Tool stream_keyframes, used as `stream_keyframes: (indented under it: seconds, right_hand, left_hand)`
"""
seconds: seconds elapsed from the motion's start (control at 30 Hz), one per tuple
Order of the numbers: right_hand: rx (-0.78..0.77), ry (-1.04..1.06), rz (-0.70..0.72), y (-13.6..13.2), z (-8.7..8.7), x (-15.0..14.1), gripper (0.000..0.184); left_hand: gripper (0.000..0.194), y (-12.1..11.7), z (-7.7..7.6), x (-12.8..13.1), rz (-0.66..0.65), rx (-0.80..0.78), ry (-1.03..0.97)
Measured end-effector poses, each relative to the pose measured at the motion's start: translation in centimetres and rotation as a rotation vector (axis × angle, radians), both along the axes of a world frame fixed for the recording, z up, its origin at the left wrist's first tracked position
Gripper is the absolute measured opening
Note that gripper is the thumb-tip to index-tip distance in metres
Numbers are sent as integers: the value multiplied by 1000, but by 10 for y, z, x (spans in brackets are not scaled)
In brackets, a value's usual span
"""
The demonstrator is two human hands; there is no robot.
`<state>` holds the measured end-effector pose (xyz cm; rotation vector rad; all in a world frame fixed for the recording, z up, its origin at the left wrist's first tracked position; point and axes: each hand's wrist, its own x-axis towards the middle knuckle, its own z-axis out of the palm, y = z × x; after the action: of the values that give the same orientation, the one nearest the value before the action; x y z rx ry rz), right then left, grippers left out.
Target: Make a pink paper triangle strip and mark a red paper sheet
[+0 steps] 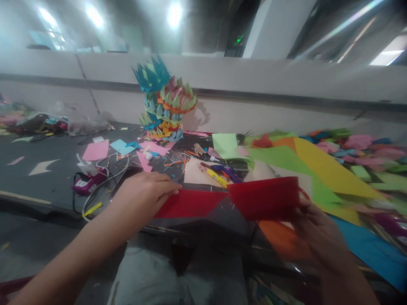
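My left hand (pixel 149 190) is at the table's front edge, its fingers closed together on the upper left of a flat piece of red paper (pixel 197 203). My right hand (pixel 313 220) grips the right end of a second red sheet (pixel 263 198), which is raised and tilted above the table. The two red pieces come close together in the middle; whether they are joined I cannot tell. Behind them lie a yellow pen-like stick (pixel 218 178) and a dark purple tool (pixel 227 171), its kind unclear, by a pale sheet (pixel 193 171).
A stack of folded-paper crowns (pixel 165 101) stands against the wall. Left, a purple device (pixel 90 182) with a white cable sits near a yellow stick (pixel 93 209). Green (pixel 286 165) and yellow sheets (pixel 333 169) spread right, with a heap of coloured scraps (pixel 359 146) behind.
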<state>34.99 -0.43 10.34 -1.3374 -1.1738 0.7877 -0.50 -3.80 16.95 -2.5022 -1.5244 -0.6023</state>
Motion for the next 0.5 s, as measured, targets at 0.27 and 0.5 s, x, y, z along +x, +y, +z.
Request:
stream_keyframes:
  seconds: [0.27,0.5]
  right_hand:
    - [31,-326,79,6,35,2,45]
    - [120,-380,15,-1,69,-10,42]
  left_hand:
    - [31,2,2,-1,-17,-31,-22]
    - [31,0,0,0,-12,-21,-17]
